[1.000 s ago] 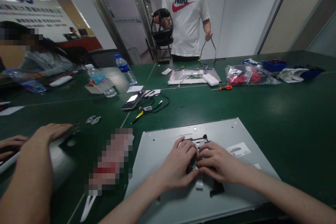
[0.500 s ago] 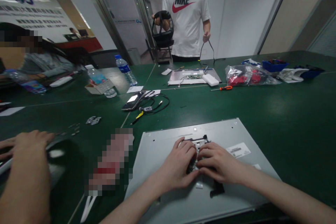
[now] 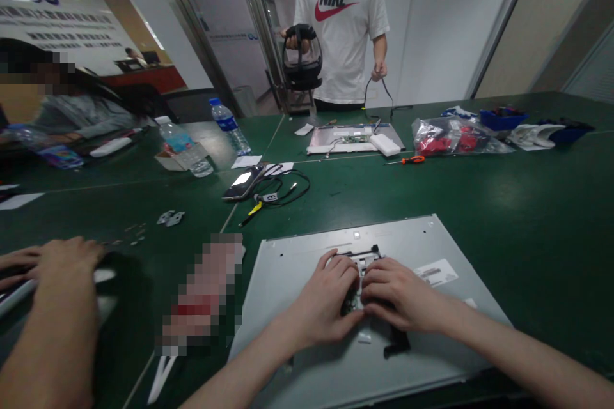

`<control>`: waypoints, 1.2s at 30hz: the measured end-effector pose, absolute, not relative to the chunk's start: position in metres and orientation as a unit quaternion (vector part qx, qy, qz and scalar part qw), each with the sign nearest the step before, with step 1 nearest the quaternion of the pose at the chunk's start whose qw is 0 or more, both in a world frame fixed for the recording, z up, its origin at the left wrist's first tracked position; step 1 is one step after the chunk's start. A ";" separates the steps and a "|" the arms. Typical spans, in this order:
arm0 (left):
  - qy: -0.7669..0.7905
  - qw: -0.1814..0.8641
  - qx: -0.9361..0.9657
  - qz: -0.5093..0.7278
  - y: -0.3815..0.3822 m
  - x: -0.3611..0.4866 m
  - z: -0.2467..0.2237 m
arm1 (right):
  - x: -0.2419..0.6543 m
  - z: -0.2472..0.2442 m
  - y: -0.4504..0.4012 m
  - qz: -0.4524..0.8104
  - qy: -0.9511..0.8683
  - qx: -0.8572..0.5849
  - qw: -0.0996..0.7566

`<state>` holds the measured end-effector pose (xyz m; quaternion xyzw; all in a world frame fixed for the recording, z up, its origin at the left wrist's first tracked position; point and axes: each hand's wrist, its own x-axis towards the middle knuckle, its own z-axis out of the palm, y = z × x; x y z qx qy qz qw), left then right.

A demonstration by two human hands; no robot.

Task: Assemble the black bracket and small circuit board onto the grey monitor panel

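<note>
A flat grey metal-backed display panel (image 3: 295, 275) lies on the green table in front of me. Over its middle, my left hand (image 3: 326, 303) and my right hand (image 3: 405, 294) face each other with bent fingers, gripping the edges of a small circuit board (image 3: 352, 302). Most of the board is covered by my fingers. Just beyond them are a black bracket strip (image 3: 375, 249) and some white parts. A black piece (image 3: 397, 345) sticks out below my right hand, and a white label (image 3: 436, 273) is stuck on the panel to its right.
At the left, a co-worker's arm (image 3: 62, 300) reaches in beside a blurred red strap card (image 3: 201, 294). Beyond the panel lie a phone (image 3: 244, 182) with cables, an orange screwdriver (image 3: 412, 160), another panel (image 3: 330, 138), and bottles (image 3: 230, 128). A person (image 3: 343, 32) stands behind, holding a headset (image 3: 302, 57).
My hands stay at the board with only slight finger movement. The co-worker's arm at the left has shifted a little to the right. The standing person's headset has moved slightly right and down.
</note>
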<state>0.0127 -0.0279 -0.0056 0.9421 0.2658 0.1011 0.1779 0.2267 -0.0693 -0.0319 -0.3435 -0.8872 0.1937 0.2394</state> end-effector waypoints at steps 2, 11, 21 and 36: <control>0.266 0.179 0.942 0.103 -0.028 0.013 -0.006 | 0.226 -0.031 -0.070 0.196 -0.888 -0.340 0.239; 0.264 0.182 0.942 0.097 -0.028 0.014 -0.002 | 0.226 -0.034 -0.071 0.201 -0.889 -0.339 0.233; 0.274 0.167 0.943 0.083 -0.029 0.013 -0.001 | 0.222 -0.034 -0.073 0.205 -0.878 -0.355 0.247; 0.272 0.165 0.944 0.091 -0.029 0.013 -0.004 | 0.215 -0.043 -0.073 0.201 -0.869 -0.377 0.250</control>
